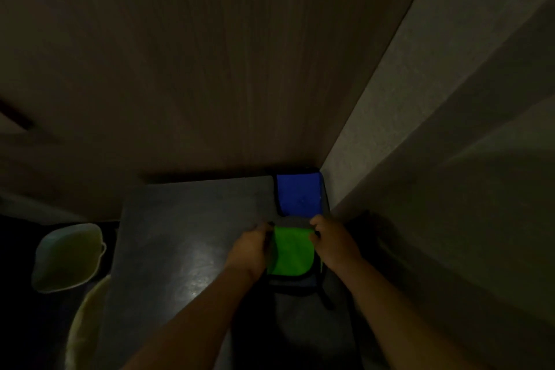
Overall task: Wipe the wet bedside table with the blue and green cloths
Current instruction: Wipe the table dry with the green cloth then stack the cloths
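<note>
1. Green cloth (290, 251) lies folded on the dark counter (186, 228) near its right edge, between both hands.
2. Left hand (250, 249) pinches the green cloth's left edge; right hand (333, 242) pinches its upper right corner.
3. Blue cloth (298, 194) lies flat just beyond, in the counter's far right corner against the wall (420, 129).
4. Pale bins (67, 258) stand left of the counter.

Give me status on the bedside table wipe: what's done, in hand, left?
Done: hard to say; the bedside table shows a glossy sheen in dim light, so dry or wet is unclear. The blue cloth lies flat in the far right corner, not in use. In hand: left hand and right hand grip the green cloth by its edges. Left: probably most of the wiping.
</note>
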{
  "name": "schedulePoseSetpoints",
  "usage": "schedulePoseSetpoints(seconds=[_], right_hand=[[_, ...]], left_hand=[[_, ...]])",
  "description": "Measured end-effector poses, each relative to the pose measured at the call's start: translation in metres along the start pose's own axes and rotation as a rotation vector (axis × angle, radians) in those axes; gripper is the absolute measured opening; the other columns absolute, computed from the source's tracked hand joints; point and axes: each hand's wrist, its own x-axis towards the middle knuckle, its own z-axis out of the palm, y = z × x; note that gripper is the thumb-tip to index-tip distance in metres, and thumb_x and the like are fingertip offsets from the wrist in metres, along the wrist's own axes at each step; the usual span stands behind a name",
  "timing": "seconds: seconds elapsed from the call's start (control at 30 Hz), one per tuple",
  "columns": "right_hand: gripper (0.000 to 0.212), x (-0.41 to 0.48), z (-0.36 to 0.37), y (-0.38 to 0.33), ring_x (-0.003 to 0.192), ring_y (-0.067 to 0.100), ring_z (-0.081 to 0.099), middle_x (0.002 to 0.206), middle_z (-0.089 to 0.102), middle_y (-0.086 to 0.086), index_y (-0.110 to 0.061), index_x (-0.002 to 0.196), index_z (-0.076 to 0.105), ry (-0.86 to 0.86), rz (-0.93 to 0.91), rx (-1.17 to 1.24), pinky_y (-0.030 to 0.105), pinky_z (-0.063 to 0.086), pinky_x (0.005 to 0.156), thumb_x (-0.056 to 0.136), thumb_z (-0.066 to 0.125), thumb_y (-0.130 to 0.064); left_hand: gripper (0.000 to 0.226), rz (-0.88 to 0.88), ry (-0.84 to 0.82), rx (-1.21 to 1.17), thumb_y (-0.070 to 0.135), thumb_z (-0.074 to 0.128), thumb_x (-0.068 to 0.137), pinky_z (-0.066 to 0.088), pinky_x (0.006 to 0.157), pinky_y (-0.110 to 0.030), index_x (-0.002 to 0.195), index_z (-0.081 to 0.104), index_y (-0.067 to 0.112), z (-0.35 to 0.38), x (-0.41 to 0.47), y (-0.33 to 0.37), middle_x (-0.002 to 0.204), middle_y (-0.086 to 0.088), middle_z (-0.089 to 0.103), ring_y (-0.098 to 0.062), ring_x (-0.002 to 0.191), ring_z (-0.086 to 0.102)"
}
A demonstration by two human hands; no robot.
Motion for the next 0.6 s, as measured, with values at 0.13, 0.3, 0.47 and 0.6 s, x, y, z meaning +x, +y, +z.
schedulePoseSetpoints(seconds=[0.13,0.3,0.47,0.6], right_hand=[[0.024,0.004,0.003,-0.004,0.108,0.027,0.056,0.122,0.055,0.014,-0.005,0.113,0.058,-0.053,0.021,-0.024,0.03,0.046,0.086,0.093,0.052,-0.018],[0.031,0.002,0.004,-0.004,0.112,0.031,0.056,0.131,0.049,0.017,0.0,0.109,0.06,-0.128,0.073,-0.109,0.032,0.047,0.087,0.09,0.058,-0.025],[0.008,-0.003,0.0,0.001,0.11,0.03,0.057,0.122,0.056,0.015,-0.013,0.09,0.06,-0.197,0.029,-0.136,0.033,0.048,0.085,0.086,0.059,-0.02],[0.022,-0.004,-0.004,0.001,0.114,0.026,0.051,0.118,0.059,0.008,-0.013,0.106,0.062,-0.09,-0.209,-0.154,0.03,0.04,0.09,0.087,0.051,-0.01]], left_hand=[[0.048,-0.071,0.008,-0.018,0.015,0.057,0.09,0.045,0.101,-0.031,0.136,0.045,0.008,0.009,0.008,0.005,0.129,-0.018,0.059,-0.028,0.118,0.058],[0.05,-0.147,0.011,0.117,0.023,0.058,0.089,0.045,0.101,-0.029,0.135,0.044,0.009,0.023,0.013,0.01,0.131,-0.013,0.057,-0.025,0.119,0.058],[0.052,-0.13,0.042,0.216,0.026,0.048,0.095,0.043,0.101,-0.03,0.142,0.032,0.014,0.027,0.012,0.02,0.137,-0.01,0.05,-0.023,0.123,0.053],[0.061,0.118,0.053,0.265,0.025,0.062,0.084,0.042,0.097,-0.03,0.14,0.039,0.02,0.014,0.013,0.034,0.138,-0.006,0.044,-0.024,0.125,0.046]])
